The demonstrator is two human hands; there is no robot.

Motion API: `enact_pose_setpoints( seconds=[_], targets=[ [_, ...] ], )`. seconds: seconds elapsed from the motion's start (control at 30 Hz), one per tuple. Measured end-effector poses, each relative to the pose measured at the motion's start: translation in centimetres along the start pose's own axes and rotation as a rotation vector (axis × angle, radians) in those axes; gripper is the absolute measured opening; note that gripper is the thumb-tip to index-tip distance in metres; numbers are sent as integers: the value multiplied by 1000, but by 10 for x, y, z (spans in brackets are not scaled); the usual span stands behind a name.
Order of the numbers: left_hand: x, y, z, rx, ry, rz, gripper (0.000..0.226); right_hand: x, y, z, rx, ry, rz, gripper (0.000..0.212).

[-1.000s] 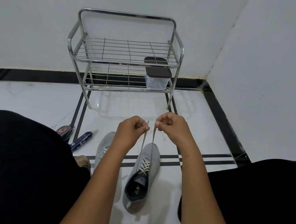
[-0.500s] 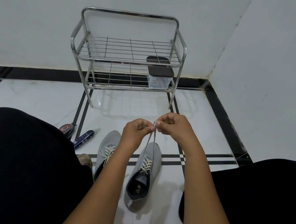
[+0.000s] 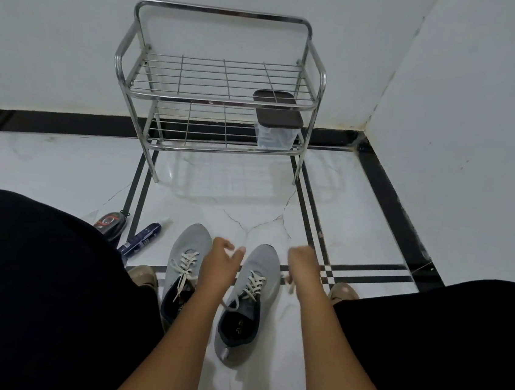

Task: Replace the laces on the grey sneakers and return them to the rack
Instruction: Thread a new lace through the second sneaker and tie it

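At 9 o'clock on the floor [image 3: 63,158] lie a shoe brush [image 3: 110,222] and a dark tube [image 3: 142,238]. Your left grey sneaker [image 3: 185,250] sits laced just beside them. Your left hand [image 3: 221,259] hovers with fingers relaxed between the two shoes, gripping nothing. The right grey sneaker [image 3: 257,277] lies at 6 o'clock, its lace [image 3: 253,285] loose. Your right hand [image 3: 303,264] is blurred; whether it grips anything, you cannot tell. The metal rack [image 3: 215,98] stands at 12 o'clock, a lidded container [image 3: 277,130] on its lower shelf

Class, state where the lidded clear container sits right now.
In the head view, the container stands on the metal rack's lower shelf, at its right end, near the room's corner.
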State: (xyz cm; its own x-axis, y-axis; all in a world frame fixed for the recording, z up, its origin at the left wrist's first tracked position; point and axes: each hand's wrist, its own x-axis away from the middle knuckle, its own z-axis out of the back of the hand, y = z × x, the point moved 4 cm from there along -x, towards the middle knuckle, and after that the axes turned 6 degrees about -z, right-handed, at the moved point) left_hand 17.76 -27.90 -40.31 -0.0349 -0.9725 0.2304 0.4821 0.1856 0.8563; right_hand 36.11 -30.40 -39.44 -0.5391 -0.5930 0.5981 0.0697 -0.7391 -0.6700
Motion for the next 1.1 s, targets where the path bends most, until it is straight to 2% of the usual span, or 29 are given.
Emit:
enact_pose_setpoints(
  seconds=[0.1, 0.17, 0.27, 0.4, 0.53, 0.7, 0.77, 0.83, 0.9, 1.0, 1.1],
  targets=[
    [8, -53, -25, -301, -191, 87, 22, -2, 55, -35, 322, -127, -119, 40],
    [12, -77, -37, -410, -264, 118, 24, 3, 84, -52, 484, -192, -161, 46],
    [12, -90, -42, -459, -274, 128, 27, 3, 103, -64, 639, -166, -143, 41],
    [4, -94, -45, -397, -247, 166, 21, -6, 97, -66, 718, -70, -90, 29],
    [-1, -95, -47, -302, -154, 175, 15, -9, 91, -64, 709, 21, -62, 22],
    [-6, -100, -59, -316, -274, 145, 14, -3, 82, -63, 641, 188, 101, 18],
    [-5, -103, -61, -311, -286, 164, 23, -5, 84, -71, 598, 81, 102, 22],
    [-5, -104, -62, -292, -282, 178, 16, -6, 87, -80, 540, -50, 62, 32],
    [-5, -103, -62, -269, -277, 186, 15, -8, 89, -82, 513, -64, 45, 36],
    [-6, -103, -62, -260, -277, 190, 20, -9, 92, -83, 504, -47, 40, 27],
    [-6, -104, -60, -225, -254, 212, 12, -10, 93, -82, 520, -34, 33, 24]
  ],
)
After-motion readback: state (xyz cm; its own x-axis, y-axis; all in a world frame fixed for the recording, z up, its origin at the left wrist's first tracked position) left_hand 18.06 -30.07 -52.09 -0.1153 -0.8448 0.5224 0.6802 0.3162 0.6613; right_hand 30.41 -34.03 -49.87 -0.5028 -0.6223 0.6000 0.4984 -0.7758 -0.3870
